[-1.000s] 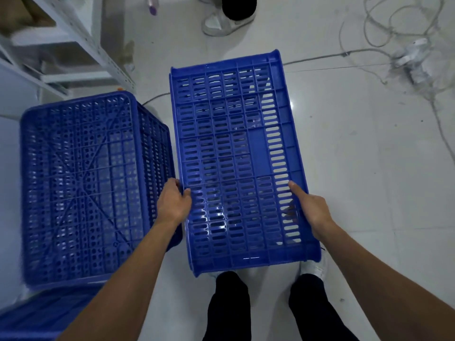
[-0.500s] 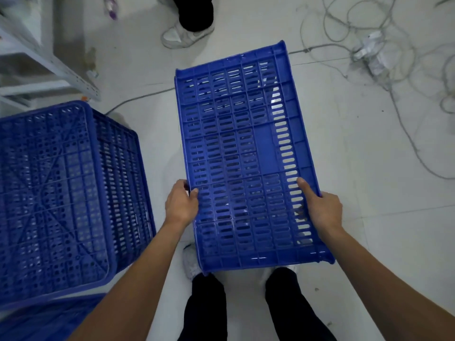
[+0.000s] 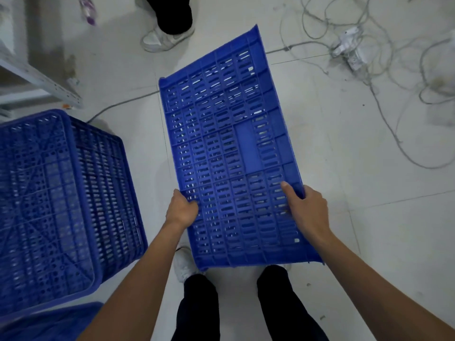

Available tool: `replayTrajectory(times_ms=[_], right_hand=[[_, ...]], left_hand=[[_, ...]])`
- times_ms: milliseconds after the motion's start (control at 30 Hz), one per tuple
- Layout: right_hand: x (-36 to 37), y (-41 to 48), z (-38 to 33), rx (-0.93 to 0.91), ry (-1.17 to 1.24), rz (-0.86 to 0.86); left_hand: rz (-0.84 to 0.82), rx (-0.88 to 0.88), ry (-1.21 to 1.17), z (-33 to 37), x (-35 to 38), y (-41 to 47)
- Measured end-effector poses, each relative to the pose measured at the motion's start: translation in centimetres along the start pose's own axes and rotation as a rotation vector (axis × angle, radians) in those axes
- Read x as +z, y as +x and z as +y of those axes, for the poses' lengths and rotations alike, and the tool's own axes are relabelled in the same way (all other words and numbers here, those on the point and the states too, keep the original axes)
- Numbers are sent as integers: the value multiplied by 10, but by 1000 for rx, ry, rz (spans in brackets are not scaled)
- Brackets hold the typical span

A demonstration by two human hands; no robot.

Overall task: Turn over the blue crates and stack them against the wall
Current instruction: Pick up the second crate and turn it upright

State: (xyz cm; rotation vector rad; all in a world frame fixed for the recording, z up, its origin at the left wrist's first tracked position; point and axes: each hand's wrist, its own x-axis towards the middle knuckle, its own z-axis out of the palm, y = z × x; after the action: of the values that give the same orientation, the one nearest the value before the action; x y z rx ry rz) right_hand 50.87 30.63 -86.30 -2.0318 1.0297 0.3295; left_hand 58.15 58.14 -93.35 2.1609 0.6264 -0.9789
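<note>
Down at the near end of the held crate [image 3: 231, 148], both hands are clamped on. The left hand [image 3: 183, 212] grips the long edge at 9 o'clock, thumb on the slatted face and fingers tucked under out of sight. The right hand [image 3: 307, 212] grips the opposite long edge at 3 o'clock, thumb lying on the slats and fingers wrapped round the rim.

The wearer has the crate out in front with its broad slatted side facing up at the camera. The long axis is skewed so the far end points toward 1 o'clock. The near end hangs just over the wearer's legs, with a white shoe [image 3: 183, 264] poking out at its 7 o'clock corner. Can't tell if the far end touches the floor [image 3: 369, 217].

Off at 9 o'clock sits the overturned crate [image 3: 49, 205], bottom up, apart from the held one with a strip of tile between them. A bit more blue plastic [image 3: 49, 321] shows at 7 o'clock, too cut off to say how it sits.

Further out, a grey shelf frame [image 3: 41, 80] is at 10 o'clock. Another person's shoe [image 3: 165, 39] and dark trouser leg are at 12, near the crate's far end. A tangle of cables [image 3: 384, 99] with a white power strip [image 3: 349, 50] sprawls at 1 to 2 o'clock
</note>
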Motion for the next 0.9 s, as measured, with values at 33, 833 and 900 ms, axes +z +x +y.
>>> replayTrajectory(times_ms=[33, 833, 900], right_hand=[[6, -6, -2, -17, 14, -31], [218, -113, -99, -373, -355, -605], [219, -104, -97, -358, -375, -670]], left_hand=[[0, -41, 52, -5, -7, 3], [431, 359, 220, -15, -101, -7], [434, 314, 236, -28, -110, 3]])
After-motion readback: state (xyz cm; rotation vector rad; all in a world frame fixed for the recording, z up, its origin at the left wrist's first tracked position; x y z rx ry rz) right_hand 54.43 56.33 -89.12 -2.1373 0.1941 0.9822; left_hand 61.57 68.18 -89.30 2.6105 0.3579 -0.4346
